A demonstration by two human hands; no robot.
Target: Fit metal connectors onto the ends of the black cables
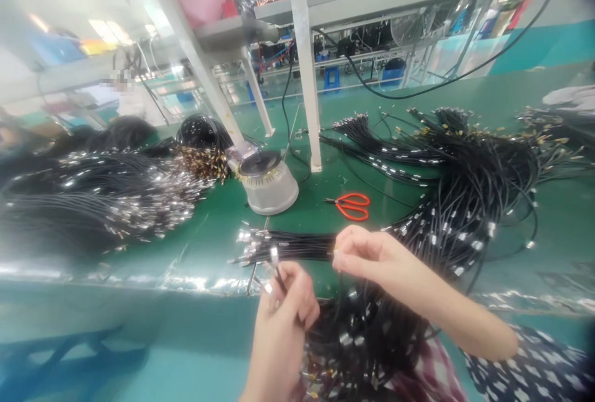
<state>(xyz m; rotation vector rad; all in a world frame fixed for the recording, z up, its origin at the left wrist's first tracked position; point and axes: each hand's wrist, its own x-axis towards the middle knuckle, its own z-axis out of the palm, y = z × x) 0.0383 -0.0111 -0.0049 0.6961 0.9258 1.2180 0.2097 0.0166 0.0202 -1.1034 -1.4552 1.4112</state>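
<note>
My left hand [292,300] is closed around a few black cables [281,279] near the front edge of the table. Their silver connector ends [274,256] stick up past the fingers. To the right, my right hand [362,253] is closed in a pinch. Its fingertips meet over something small, too hidden to name. Behind both hands lies a bundle of black cables [302,246] with silver ends pointing left. A large heap of cables [372,327] rests below my right forearm, on the lap.
Orange-handled snips [353,206] lie on the green table [320,204]. A round grey-white device with a dark top [272,191] stands left of them. Cable piles lie at left [116,191] and right [465,185]. A white post [304,67] rises from the table.
</note>
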